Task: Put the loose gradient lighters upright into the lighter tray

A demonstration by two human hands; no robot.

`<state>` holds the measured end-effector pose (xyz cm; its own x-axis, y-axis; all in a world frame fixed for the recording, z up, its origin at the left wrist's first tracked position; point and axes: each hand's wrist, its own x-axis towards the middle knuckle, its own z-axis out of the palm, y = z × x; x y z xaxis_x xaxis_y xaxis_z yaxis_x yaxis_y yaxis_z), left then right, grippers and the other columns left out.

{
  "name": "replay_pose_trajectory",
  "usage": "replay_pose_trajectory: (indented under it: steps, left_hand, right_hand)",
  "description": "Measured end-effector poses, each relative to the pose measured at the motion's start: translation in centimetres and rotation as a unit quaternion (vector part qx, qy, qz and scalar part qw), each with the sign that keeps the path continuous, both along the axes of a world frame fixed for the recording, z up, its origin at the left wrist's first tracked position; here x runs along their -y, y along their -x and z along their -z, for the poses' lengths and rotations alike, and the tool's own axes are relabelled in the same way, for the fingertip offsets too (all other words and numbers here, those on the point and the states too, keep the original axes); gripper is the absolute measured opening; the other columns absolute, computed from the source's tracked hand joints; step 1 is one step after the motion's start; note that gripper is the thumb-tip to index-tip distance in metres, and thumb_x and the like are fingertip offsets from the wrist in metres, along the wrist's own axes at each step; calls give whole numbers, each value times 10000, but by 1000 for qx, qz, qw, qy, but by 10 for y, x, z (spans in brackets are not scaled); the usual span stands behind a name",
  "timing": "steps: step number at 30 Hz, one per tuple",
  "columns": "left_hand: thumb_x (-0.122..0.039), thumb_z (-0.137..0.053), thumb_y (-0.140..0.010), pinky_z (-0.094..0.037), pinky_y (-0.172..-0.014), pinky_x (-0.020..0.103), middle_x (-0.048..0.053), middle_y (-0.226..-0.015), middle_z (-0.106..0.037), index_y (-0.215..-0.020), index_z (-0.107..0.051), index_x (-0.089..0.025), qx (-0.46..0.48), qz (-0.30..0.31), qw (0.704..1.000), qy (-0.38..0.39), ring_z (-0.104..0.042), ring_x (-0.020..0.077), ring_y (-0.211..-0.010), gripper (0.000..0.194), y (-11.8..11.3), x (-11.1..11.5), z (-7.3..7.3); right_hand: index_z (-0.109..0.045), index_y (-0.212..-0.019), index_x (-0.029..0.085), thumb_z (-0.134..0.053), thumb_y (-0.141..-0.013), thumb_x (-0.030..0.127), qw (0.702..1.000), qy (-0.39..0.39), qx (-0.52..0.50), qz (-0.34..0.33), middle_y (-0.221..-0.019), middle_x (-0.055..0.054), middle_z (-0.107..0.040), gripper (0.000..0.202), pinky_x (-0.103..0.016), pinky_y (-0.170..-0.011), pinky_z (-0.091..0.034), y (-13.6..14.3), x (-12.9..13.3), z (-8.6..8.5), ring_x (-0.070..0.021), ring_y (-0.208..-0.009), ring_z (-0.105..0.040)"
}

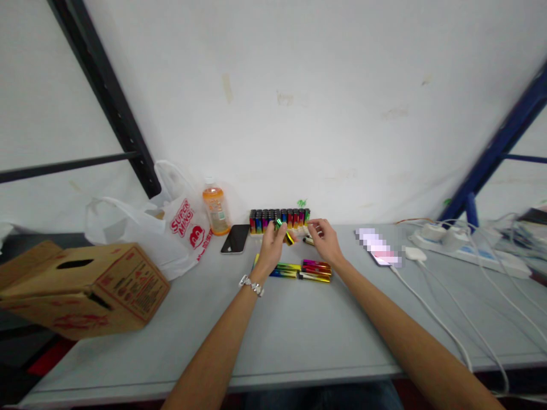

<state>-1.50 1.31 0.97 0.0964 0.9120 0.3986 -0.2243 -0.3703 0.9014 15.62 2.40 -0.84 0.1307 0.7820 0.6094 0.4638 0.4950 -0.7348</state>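
Note:
My left hand (272, 246), with a silver bracelet at its wrist, is closed on a shiny green-and-gold foil strip (290, 238). My right hand (325, 238) is a little to the right, its thumb and fingertips drawn together; whatever may be between them is too small to make out. Under its fingers lies a pale lighter (307, 241). Behind both hands, upright lighters (294, 218) in many colours stand packed in rows by the wall. Nearer me lie shiny metallic sleeves, a red-and-gold group (316, 270) and a green-and-yellow group (286, 269) partly hidden by my left hand.
On the left are a cardboard box (128, 285), a white plastic bag (171, 239), an orange bottle (216, 208) and a dark phone (236, 239). A charging phone (378, 247), its cables and a white power strip (478, 253) lie to the right on the grey table (299, 336).

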Motion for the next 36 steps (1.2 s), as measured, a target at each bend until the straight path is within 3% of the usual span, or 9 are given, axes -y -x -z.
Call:
replay_pose_trajectory:
  steps: [4,7,9,13,18,21,28,31,36]
  left_hand:
    - [-604,-658,-777,-321,-438,170,-97,-588,-483,-926,-451,-218,7,24,998,55,-449,53,-441,462,-5,12,-8]
    - [-600,-678,-750,-173,-398,162,-92,-590,-451,-984,-526,-199,5,36,996,80,-328,28,-407,489,-5,17,-11]
    - [-668,-584,-782,-141,-395,180,-84,-540,-384,-898,-578,-165,15,47,994,95,-280,35,-401,516,-3,17,-10]
    - [-754,-353,-841,-132,-398,216,-77,-431,-223,-561,-515,-164,-2,-4,989,146,-192,51,-376,673,-5,15,-6]
    - [-534,-376,-895,-196,-411,214,-51,-418,-280,-485,-417,-186,-27,-106,982,153,-245,61,-381,540,-11,11,-3]
    - [-517,-348,-903,-198,-408,209,-55,-424,-289,-526,-412,-191,-11,-87,983,160,-234,63,-381,503,-12,12,-5]
    - [-829,-192,-819,-141,-387,212,-70,-408,-194,-496,-405,-193,15,10,981,195,-167,51,-361,745,-9,19,-10]
    - [-774,-295,-837,-166,-389,215,-65,-402,-220,-478,-395,-198,-10,-28,983,179,-199,59,-368,687,-11,17,-8]
    - [-496,-353,-889,-201,-415,222,-51,-418,-273,-489,-401,-199,-58,-83,984,148,-247,77,-393,501,-15,14,-6]
  right_hand:
    - [-659,-930,195,-519,-908,426,1000,19,-11,-23,-921,-69,-676,271,-303,-680,-471,0,16,2,-185,-778,-593]
    - [-659,-900,195,-511,-915,422,999,29,-1,-46,-884,-54,-695,271,-300,-694,-463,2,20,5,-186,-784,-604]
    - [-660,-892,197,-506,-920,419,998,33,8,-58,-864,-44,-696,272,-292,-687,-457,4,22,6,-182,-773,-606]
    - [-665,-845,196,-490,-928,407,996,38,30,-76,-798,-28,-679,287,-288,-689,-452,8,23,7,-176,-744,-603]
    - [-672,-823,186,-492,-923,389,995,47,37,-77,-752,-20,-663,288,-285,-678,-450,9,24,7,-168,-710,-596]
    - [-676,-819,190,-499,-919,384,995,52,34,-76,-747,-20,-668,281,-285,-687,-455,9,24,7,-170,-717,-603]
    - [-682,-827,190,-497,-926,390,995,53,32,-84,-758,-27,-678,290,-292,-690,-460,9,26,5,-174,-712,-610]
    - [-676,-815,195,-498,-926,395,995,51,33,-83,-736,-22,-671,289,-292,-693,-460,9,26,5,-175,-708,-607]
    - [-668,-802,195,-498,-924,399,994,56,37,-83,-727,-19,-662,292,-287,-681,-452,9,27,4,-170,-692,-593]
